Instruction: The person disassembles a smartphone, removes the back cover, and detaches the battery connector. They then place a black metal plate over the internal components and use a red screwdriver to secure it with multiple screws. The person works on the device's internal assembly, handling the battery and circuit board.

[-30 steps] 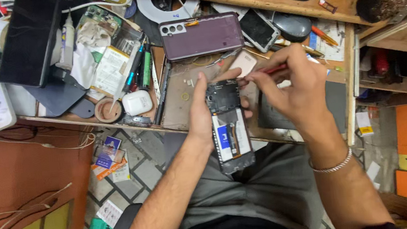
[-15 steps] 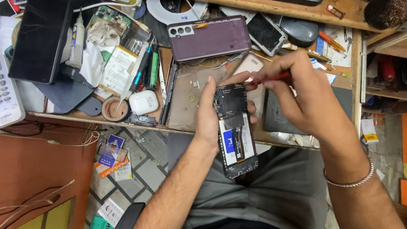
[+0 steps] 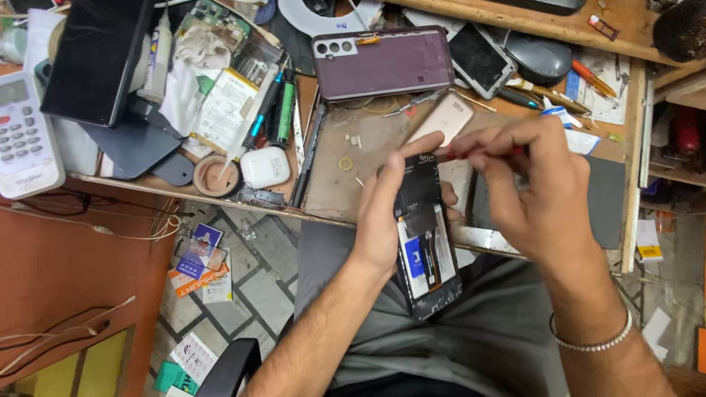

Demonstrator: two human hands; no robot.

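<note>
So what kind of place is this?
Most likely a phone repair bench: the left hand holds an opened phone, the right hand works a thin tool on it, and a purple back cover lies among scattered parts.

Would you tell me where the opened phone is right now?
In the head view, the opened phone sits centre frame, held in the left hand over the person's lap, just below the workbench edge.

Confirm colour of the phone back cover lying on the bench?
Dark purple back cover, camera cutouts at its left end; clearest in the head view.
</note>
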